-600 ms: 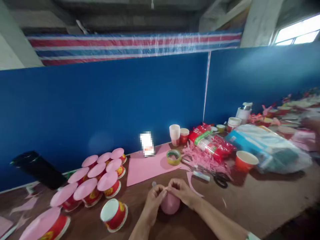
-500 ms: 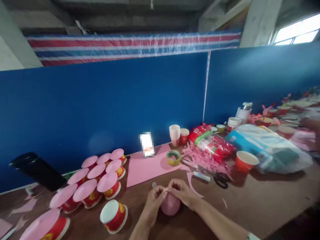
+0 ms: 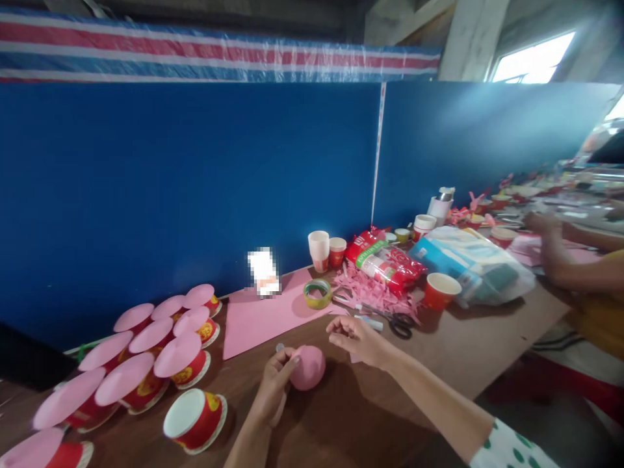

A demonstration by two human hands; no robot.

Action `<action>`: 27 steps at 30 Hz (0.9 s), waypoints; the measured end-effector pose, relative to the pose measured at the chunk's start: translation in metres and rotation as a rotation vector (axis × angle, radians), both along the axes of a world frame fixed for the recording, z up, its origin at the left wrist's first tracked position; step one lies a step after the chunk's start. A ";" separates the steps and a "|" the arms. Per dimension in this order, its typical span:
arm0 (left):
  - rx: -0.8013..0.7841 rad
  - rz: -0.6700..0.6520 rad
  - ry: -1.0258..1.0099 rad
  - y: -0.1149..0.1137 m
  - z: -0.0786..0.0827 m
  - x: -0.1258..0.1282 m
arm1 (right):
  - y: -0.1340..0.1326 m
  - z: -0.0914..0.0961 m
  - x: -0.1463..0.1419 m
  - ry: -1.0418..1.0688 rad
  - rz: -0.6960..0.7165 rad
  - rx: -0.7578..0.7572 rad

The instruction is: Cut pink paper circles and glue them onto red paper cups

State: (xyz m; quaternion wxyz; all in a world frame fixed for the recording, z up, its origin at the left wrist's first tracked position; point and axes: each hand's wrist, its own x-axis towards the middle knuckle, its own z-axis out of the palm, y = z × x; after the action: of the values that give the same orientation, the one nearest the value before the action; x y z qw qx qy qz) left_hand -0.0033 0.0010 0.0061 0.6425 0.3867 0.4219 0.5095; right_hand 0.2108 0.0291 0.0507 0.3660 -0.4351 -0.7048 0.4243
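Observation:
My left hand [image 3: 273, 383] pinches a round piece of pink paper [image 3: 309, 368] by its left edge, above the brown table. Apart from the paper, my right hand [image 3: 358, 341] is raised to its upper right, fingers loosely bent and spaced, with nothing visible in them. Just beyond it lie a small white tube [image 3: 371, 323] and black-handled scissors [image 3: 401, 326]. To the left, an upturned red paper cup [image 3: 208, 421] shows a bare white base. Behind it stand several more upturned red cups, each topped with a pink paper disc [image 3: 178, 354].
A pink sheet [image 3: 258, 322] carries a tape roll [image 3: 317, 294]. Pink shreds [image 3: 380, 292], a red packet [image 3: 387, 263], an orange cup [image 3: 441, 290] and a plastic bag [image 3: 472, 266] lie right. A blue partition [image 3: 195, 175] borders the table. Another person's arm [image 3: 575, 260] is at far right.
My right hand has let go of the pink paper and moved up and right, away from it. My left hand keeps its hold. The view has turned to the right.

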 end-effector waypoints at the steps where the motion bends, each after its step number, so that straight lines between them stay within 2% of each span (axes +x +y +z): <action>1: 0.004 -0.009 0.014 0.000 0.001 0.000 | -0.002 0.002 0.013 -0.077 -0.022 0.050; 3: 0.010 -0.021 0.043 0.000 0.001 0.000 | -0.005 0.001 0.041 -0.258 -0.121 0.147; 5: 0.011 -0.007 0.063 0.001 -0.001 0.001 | -0.007 -0.005 0.070 -0.487 -0.278 0.227; 7: 0.013 0.031 0.077 0.001 -0.002 0.003 | -0.007 -0.012 0.096 -0.705 -0.393 0.265; 11: 0.016 0.080 0.095 -0.001 -0.003 0.007 | -0.007 -0.024 0.126 -0.914 -0.435 0.204; 18: 0.006 0.105 0.093 -0.004 0.005 0.009 | -0.007 -0.030 0.128 -0.959 -0.402 0.161; 23: -0.029 0.015 0.093 -0.005 0.013 0.006 | -0.010 -0.027 0.130 -0.951 -0.389 0.162; 25: -0.030 0.009 0.083 -0.005 0.015 0.006 | -0.014 -0.027 0.132 -0.885 -0.413 0.173; 27: -0.026 0.019 0.062 -0.005 0.016 0.006 | -0.018 -0.029 0.133 -0.730 -0.442 0.187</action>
State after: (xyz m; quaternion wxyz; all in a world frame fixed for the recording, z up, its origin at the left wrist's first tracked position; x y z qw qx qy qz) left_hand 0.0029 -0.0040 0.0217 0.6290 0.3900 0.4520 0.4980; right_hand 0.3442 0.0110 0.0221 0.2125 -0.6620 -0.7133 0.0886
